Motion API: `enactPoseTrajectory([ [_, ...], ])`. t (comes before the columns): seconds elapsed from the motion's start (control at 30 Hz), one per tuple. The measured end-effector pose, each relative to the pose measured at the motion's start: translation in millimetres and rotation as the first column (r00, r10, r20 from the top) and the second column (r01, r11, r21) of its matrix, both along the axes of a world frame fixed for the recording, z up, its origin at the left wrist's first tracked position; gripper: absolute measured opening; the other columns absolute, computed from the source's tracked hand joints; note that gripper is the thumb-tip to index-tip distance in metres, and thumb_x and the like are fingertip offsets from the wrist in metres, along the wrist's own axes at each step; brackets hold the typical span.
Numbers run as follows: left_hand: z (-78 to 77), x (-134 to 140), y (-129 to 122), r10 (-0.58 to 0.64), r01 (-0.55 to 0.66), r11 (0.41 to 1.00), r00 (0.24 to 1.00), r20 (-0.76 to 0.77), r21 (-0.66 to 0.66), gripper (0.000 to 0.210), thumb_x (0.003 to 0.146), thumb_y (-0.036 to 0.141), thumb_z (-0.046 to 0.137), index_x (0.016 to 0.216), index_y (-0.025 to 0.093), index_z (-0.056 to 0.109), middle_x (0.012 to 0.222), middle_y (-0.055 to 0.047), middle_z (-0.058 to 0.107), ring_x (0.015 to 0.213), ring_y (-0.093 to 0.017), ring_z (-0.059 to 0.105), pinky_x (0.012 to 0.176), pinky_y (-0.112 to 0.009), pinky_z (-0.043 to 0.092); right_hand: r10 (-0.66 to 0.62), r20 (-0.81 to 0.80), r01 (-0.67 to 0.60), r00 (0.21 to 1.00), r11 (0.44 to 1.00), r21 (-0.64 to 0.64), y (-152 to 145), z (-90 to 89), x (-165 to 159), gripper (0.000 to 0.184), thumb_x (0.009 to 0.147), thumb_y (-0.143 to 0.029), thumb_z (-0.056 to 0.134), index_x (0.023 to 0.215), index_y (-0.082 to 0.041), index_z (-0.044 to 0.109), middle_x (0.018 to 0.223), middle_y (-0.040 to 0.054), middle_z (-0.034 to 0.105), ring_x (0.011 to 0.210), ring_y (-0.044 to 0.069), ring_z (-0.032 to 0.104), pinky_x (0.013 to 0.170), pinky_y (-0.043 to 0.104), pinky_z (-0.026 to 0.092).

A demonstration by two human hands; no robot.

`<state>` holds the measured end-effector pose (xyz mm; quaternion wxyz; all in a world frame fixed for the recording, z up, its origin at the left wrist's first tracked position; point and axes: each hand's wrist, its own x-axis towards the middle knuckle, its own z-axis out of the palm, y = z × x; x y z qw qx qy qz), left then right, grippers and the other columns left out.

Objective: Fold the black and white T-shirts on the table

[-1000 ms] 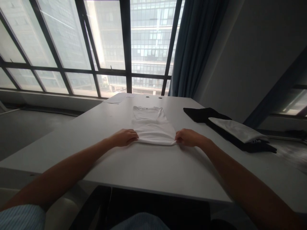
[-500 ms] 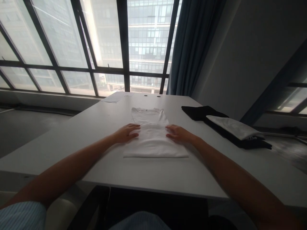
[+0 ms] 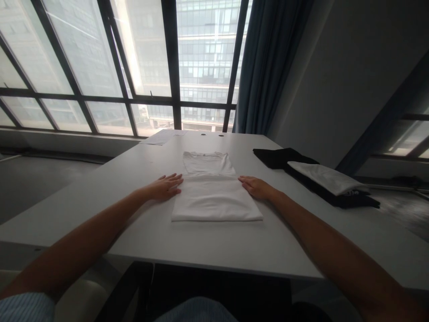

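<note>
A white T-shirt (image 3: 216,199) lies folded in front of me, its neckline at the far end and a straight fold at the near end. My left hand (image 3: 166,186) rests flat at the shirt's left side, fingers spread and fingertips at its edge. On the opposite side, my right hand (image 3: 256,186) lies with fingers stretched out, their tips at the shirt's right edge. Neither hand grips anything. The lower part of the shirt is folded up over the rest, below the collar.
The white table (image 3: 140,228) carries dark folded clothes (image 3: 284,157) on the right, with a white folded garment (image 3: 326,176) on top. A sheet of paper (image 3: 156,138) lies at the far left. Windows and a blue curtain (image 3: 268,67) stand behind the table.
Both hands have moved outward from on top of the shirt to its side edges, the left hand farther than the right. The shirt itself stays in place.
</note>
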<state>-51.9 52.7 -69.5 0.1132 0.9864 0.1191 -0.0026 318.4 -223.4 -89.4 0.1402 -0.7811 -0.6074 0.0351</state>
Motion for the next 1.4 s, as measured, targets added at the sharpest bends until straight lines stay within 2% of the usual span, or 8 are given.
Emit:
enactPoseTrajectory([
  [0.2, 11.3, -14.9, 4.5, -0.238, 0.265, 0.951, 0.957, 0.165, -0.161, 0.056, 0.093, 0.069, 0.057, 0.124, 0.026, 0.075, 0.159, -0.011, 0.049, 0.15, -0.032, 0.039, 0.122, -0.05, 0.033, 0.122, -0.088, -0.126, 0.989, 0.991, -0.036, -24.6, 28.4, 3.4, 0.051, 0.083, -0.028, 0.072, 0.134, -0.024, 0.071, 0.157, 0.0119, 0.05, 0.143, 0.032, 0.048, 0.122, 0.048, 0.034],
  [0.5, -14.1, 9.2, -10.1, -0.234, 0.314, 0.941, 0.87, 0.434, -0.123, 0.043, 0.101, 0.054, 0.052, 0.099, 0.018, 0.076, 0.118, -0.016, 0.076, 0.115, -0.025, 0.068, 0.107, -0.039, 0.049, 0.192, -0.158, -0.167, 0.969, 0.973, 0.157, -14.2, 26.9, -22.2, 0.024, 0.088, -0.04, 0.065, 0.087, -0.021, 0.078, 0.12, 0.0127, 0.071, 0.114, 0.029, 0.065, 0.109, 0.046, 0.045],
  [0.8, 38.6, -10.1, -30.1, -0.386, 0.478, 0.793, 0.874, 0.296, -0.377, 0.036, 0.1, 0.048, 0.058, 0.108, 0.019, 0.078, 0.102, -0.012, 0.079, 0.09, -0.022, 0.073, 0.084, -0.03, 0.056, 0.301, -0.486, -0.38, 0.82, 0.922, -0.071, -39.0, 83.1, -36.0, 0.045, 0.079, -0.061, 0.075, 0.091, -0.017, 0.078, 0.106, 0.0101, 0.077, 0.106, 0.029, 0.069, 0.099, 0.04, 0.05],
  [0.9, 45.1, -9.6, -30.0, -0.251, 0.421, 0.716, 0.9, 0.358, -0.557, 0.041, 0.09, 0.054, 0.07, 0.096, 0.015, 0.079, 0.091, -0.012, 0.078, 0.082, -0.025, 0.072, 0.075, -0.032, 0.058, 0.23, -0.669, -0.348, 0.707, 0.937, -0.045, -34.8, 85.1, -36.1, 0.052, 0.073, -0.064, 0.08, 0.091, -0.015, 0.075, 0.09, 0.0076, 0.076, 0.087, 0.024, 0.07, 0.084, 0.037, 0.055],
  [0.97, 39.8, -2.0, -23.1, 0.004, 0.337, 0.673, 0.889, 0.458, -0.659, 0.046, 0.079, 0.058, 0.08, 0.092, 0.014, 0.078, 0.088, -0.011, 0.076, 0.08, -0.026, 0.071, 0.071, -0.035, 0.058, 0.208, -0.705, -0.213, 0.677, 0.974, 0.083, -23.5, 78.8, -35.8, 0.052, 0.071, -0.062, 0.082, 0.093, -0.016, 0.073, 0.09, 0.0067, 0.074, 0.083, 0.022, 0.069, 0.076, 0.034, 0.056],
  [1.07, 21.6, 16.7, -9.7, 0.445, 0.178, 0.593, 0.74, 0.504, -0.785, 0.054, 0.073, 0.062, 0.082, 0.095, 0.014, 0.073, 0.084, -0.008, 0.073, 0.076, -0.023, 0.069, 0.068, -0.036, 0.058, 0.058, -0.676, 0.144, 0.735, 0.96, 0.239, 1.1, 60.8, -38.0, 0.049, 0.084, -0.058, 0.073, 0.108, -0.016, 0.07, 0.091, 0.0078, 0.072, 0.077, 0.019, 0.066, 0.066, 0.03, 0.055],
  [1.17, 0.8, 32.1, 1.0, 0.658, -0.03, 0.515, 0.654, 0.373, -0.857, 0.064, 0.076, 0.061, 0.078, 0.116, 0.013, 0.069, 0.08, -0.006, 0.07, 0.066, -0.018, 0.065, 0.061, -0.031, 0.054, -0.194, -0.59, 0.385, 0.784, 0.898, 0.215, 22.6, 39.5, -41.8, 0.05, 0.097, -0.049, 0.058, 0.132, -0.013, 0.061, 0.084, 0.0065, 0.071, 0.065, 0.016, 0.061, 0.062, 0.028, 0.052],
  [1.4, -21.4, 36.5, 9.1, 0.476, -0.155, 0.79, 0.765, 0.434, -0.593, 0.082, 0.065, 0.049, 0.081, 0.135, 0.009, 0.068, 0.096, -0.009, 0.076, 0.074, -0.02, 0.064, 0.072, -0.032, 0.052, -0.207, -0.254, 0.252, 0.945, 0.955, 0.157, 30.2, 23.9, -47.0, 0.033, 0.081, -0.029, 0.071, 0.109, -0.015, 0.08, 0.087, 0.0047, 0.075, 0.079, 0.018, 0.066, 0.078, 0.027, 0.05],
])
